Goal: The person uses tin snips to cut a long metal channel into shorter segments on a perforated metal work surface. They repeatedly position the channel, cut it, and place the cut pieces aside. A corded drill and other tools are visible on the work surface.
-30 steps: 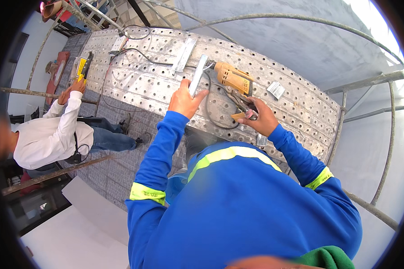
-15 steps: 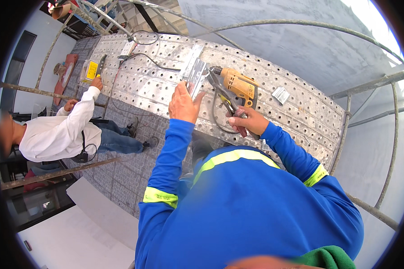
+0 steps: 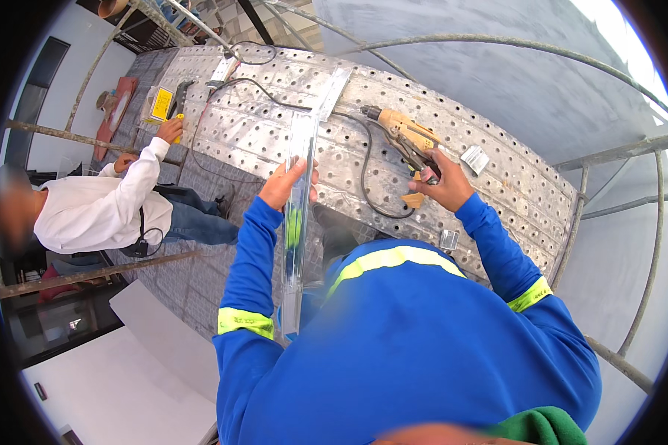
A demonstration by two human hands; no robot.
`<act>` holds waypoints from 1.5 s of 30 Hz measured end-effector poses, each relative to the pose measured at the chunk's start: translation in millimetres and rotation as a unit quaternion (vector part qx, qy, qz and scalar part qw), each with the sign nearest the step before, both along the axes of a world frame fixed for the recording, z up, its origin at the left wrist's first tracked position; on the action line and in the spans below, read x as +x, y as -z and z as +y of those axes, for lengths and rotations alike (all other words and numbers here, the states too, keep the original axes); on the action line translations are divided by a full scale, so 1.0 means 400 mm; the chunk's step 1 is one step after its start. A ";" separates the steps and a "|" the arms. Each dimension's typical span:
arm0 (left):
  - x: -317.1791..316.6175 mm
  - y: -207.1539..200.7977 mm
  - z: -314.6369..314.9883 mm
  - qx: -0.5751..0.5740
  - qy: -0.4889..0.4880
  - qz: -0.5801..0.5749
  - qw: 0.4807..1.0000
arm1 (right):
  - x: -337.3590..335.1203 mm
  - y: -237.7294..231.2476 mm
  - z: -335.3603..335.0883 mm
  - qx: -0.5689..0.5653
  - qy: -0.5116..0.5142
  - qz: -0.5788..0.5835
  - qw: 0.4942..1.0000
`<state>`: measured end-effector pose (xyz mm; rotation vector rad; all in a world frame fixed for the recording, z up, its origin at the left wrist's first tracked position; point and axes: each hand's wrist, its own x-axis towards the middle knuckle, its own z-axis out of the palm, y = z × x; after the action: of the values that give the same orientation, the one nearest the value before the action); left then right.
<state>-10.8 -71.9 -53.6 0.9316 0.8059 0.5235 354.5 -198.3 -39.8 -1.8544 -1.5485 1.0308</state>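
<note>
My left hand (image 3: 280, 187) is closed around a long, shiny metal channel (image 3: 300, 141), which runs from above the platform back toward my body. Over the platform, my right hand (image 3: 453, 187) grips the handles of dark-jawed snips (image 3: 407, 153). The snips overlap a yellow corded drill (image 3: 398, 122) lying on its side, hiding part of its body. Beyond the channel's far end lies another metal strip (image 3: 333, 93). A small bent metal piece (image 3: 474, 159) sits to the right of the drill.
The perforated metal platform (image 3: 512, 200) is framed by scaffold tubes (image 3: 571, 215). A black cable (image 3: 365, 178) loops near the drill, and a power strip (image 3: 224, 70) lies farther off. At left, a co-worker in a white top (image 3: 100, 215) reaches toward a yellow-labelled box (image 3: 160, 102).
My left hand has shifted left and toward me, and the metal channel now extends back past my forearm. My right hand has moved right with the snips, now over the drill.
</note>
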 end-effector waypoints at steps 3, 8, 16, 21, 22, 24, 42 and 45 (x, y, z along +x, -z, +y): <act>-0.014 -0.010 -0.004 0.005 0.027 0.003 1.000 | 0.018 0.020 -0.052 0.030 0.029 0.117 0.992; 0.016 -0.072 0.001 0.048 0.080 0.055 0.994 | 0.183 0.046 -0.152 0.028 0.176 0.060 0.982; 0.297 -0.094 0.026 0.397 0.416 0.290 0.764 | 0.471 0.149 -0.360 -0.124 0.296 -0.365 0.874; 0.295 -0.024 0.052 0.486 0.514 0.398 0.584 | 0.484 0.235 -0.411 -0.172 0.326 -0.414 0.832; 0.280 -0.009 0.071 0.441 0.536 0.427 0.580 | 0.480 0.248 -0.416 -0.153 0.325 -0.430 0.828; 0.230 0.015 0.104 0.474 0.530 0.442 0.547 | 0.476 0.260 -0.420 -0.143 0.316 -0.444 0.826; 0.015 0.096 0.219 0.551 0.328 0.468 0.608 | -0.133 0.088 0.518 0.250 -0.226 -0.327 0.883; -0.015 0.121 0.174 0.607 0.271 0.447 0.599 | -0.213 0.122 0.660 0.200 -0.278 -0.429 0.836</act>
<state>-16.8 -2.2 -101.9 2.7804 0.9129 -0.0995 269.3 65.7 -88.6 -1.6489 -2.6753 -0.0588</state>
